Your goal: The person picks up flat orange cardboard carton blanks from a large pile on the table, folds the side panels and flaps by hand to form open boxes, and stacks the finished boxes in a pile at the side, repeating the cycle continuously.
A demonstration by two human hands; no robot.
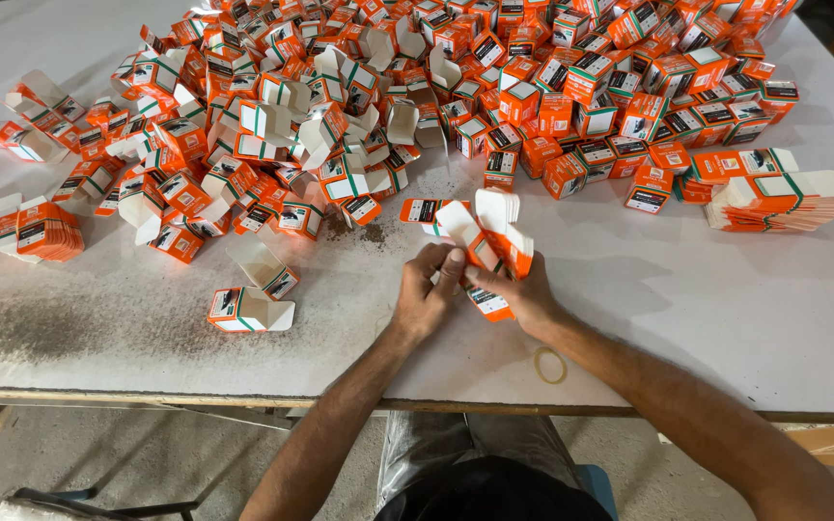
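Folding a small orange carton near the surface's front edge; left hand and right hand both pinch it, fingers closed. Looks mid-assembly, flaps probably need tucking next.

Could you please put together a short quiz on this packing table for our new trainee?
1. True or false: both hands grip the same orange-and-white carton.
2. Multiple choice: where does the rubber band lie? A) on the pile of cartons; B) on the white table near the right forearm; C) around the flat stack.
3. Fill in: the stack of flat, unfolded cartons lies at the table's ____ side.

Key:
1. True: the left hand and right hand both hold it, flaps open.
2. B.
3. Right, beside the big pile of folded cartons.
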